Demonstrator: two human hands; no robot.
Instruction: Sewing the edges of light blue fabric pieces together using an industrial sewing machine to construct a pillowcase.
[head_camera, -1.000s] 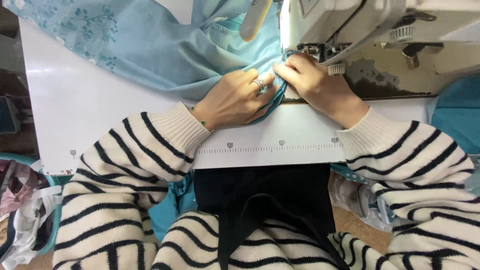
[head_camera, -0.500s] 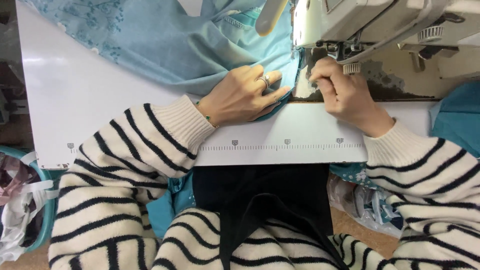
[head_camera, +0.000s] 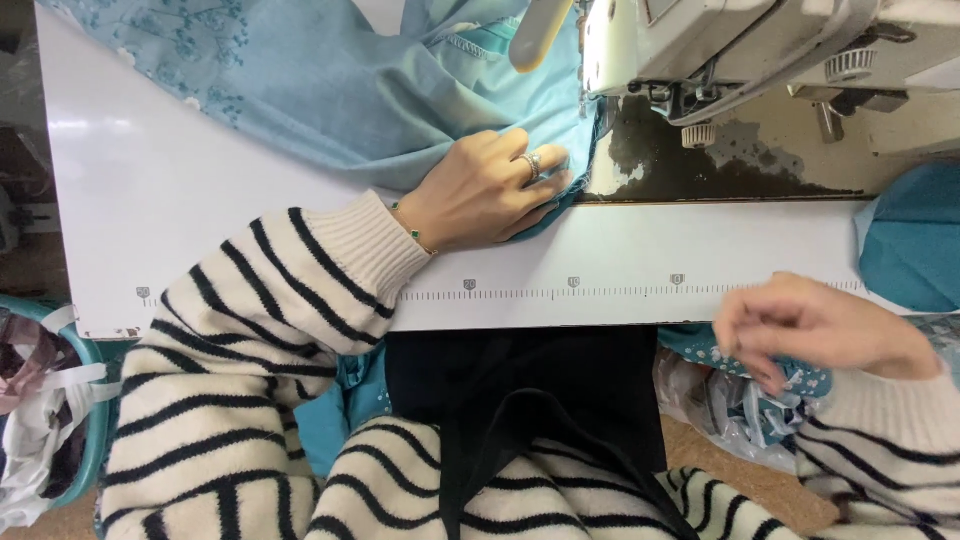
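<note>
While your left hand lies flat with fingers spread on the blue cloth, pressing its folded edge down at the centre of the white bench, your right hand hangs off the bench edge at about four o'clock, blurred, its fingers curled loosely together and apparently holding nothing, though the blur leaves that uncertain. Most of the cloth spreads away toward eleven o'clock, and its near edge sits just beside the sewing machine at one o'clock. With only one hand on the cloth, the edge could slide or skew under the machine's foot if it runs now, giving a crooked seam. Your ringed fingers rest close to the needle area, so a sudden feed could pull them in. More blue cloth at three o'clock overhangs the bench and could slip off.
</note>
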